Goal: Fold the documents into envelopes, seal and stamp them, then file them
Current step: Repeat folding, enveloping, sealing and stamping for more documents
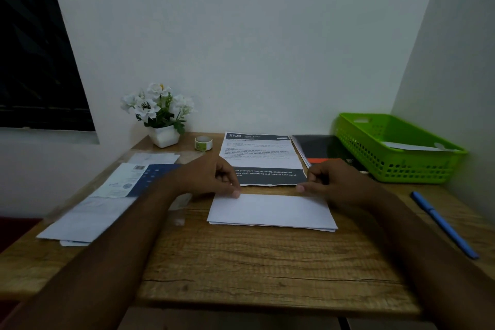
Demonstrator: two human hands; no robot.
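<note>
Wooden desk (267,262), bare near edge closest. Folded white document (270,210) flat at centre, layered edges toward camera. Left hand (211,177) and right hand (334,182) at its far corners, fingers curled, fingertips pressing the far edge; nothing lifted. Beyond, printed sheet (261,155) with dark bands. Left: pile of envelopes and papers (107,201). Right: green basket (396,147) holding white paper, blue pen (442,222). Back: sticker roll (203,142), white flowers in pot (160,115), dark notebook (324,149)
</note>
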